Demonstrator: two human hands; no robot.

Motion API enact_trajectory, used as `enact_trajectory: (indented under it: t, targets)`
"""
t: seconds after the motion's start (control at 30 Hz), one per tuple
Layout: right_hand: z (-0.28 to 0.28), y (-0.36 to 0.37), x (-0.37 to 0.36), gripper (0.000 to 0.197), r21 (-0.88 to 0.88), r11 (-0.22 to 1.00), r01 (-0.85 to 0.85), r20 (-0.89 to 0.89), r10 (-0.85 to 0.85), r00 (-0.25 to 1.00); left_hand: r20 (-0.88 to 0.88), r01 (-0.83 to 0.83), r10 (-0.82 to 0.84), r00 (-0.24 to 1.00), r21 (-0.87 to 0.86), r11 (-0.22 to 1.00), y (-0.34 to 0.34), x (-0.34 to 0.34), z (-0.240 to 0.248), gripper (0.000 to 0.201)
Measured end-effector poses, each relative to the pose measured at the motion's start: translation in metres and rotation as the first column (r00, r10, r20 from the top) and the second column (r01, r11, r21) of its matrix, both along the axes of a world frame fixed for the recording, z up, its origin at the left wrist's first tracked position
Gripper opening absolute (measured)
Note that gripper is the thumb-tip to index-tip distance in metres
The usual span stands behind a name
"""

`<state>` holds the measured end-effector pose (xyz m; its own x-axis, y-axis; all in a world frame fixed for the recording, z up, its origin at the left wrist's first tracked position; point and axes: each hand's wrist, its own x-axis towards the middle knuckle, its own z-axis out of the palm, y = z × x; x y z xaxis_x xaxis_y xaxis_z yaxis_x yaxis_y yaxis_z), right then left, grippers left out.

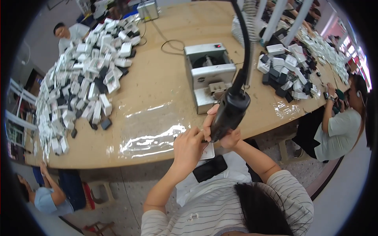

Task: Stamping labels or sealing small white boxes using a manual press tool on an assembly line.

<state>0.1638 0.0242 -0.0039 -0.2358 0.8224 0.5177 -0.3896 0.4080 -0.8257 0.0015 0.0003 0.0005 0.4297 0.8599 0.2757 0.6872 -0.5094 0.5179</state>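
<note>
A black electric screwdriver (228, 112) hangs from a thick dark cord and a coiled spring (251, 23). My right hand (230, 137) is wrapped round its lower body, which tilts down toward the table's front edge. Close beside its lower end, my left hand (189, 145) has its fingers bent together over a small white plastic piece (208, 152) with a thin reddish wire. The tool's tip and most of what the left fingers pinch are hidden. A black phone (210, 168) lies on my lap just below.
A metal box machine (208, 70) with a lit red switch stands ahead on the brown table (149, 90). Large heaps of white and black plastic housings (86, 70) (285, 69) lie left and right. People (340, 129) (51, 196) sit at both sides.
</note>
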Motion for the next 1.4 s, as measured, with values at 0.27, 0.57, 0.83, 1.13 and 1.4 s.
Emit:
enact_trajectory:
  t: [0.27,0.57,0.83,1.13,1.4]
  targets:
    - [-0.010,0.005,0.020,0.079,-0.103,0.987,0.124,-0.089,-0.133,0.987,-0.172,0.036,-0.049,0.984,-0.076,0.996,0.032,-0.075,0.053,0.025]
    - [0.006,0.101,0.178,0.020,0.370,0.316,0.873,0.452,-0.883,0.128,0.077,-0.407,0.474,0.877,0.643,0.649,0.096,-0.129,0.129,0.051]
    - [-0.049,0.174,0.240,0.026,0.857,0.466,0.220,0.386,-0.297,-0.874,0.198,-0.177,0.149,0.969,0.133,0.975,0.018,-0.050,0.073,0.040]
    - [0.024,0.104,0.234,0.033,0.715,0.381,0.586,0.591,-0.778,-0.215,0.277,0.006,0.011,0.961,-0.062,0.998,-0.026,-0.045,0.052,0.035]
    - [0.122,0.046,0.225,0.026,0.079,0.693,0.717,0.426,-0.673,0.604,0.417,0.327,-0.227,0.880,-0.186,0.927,-0.033,-0.004,0.054,0.035]
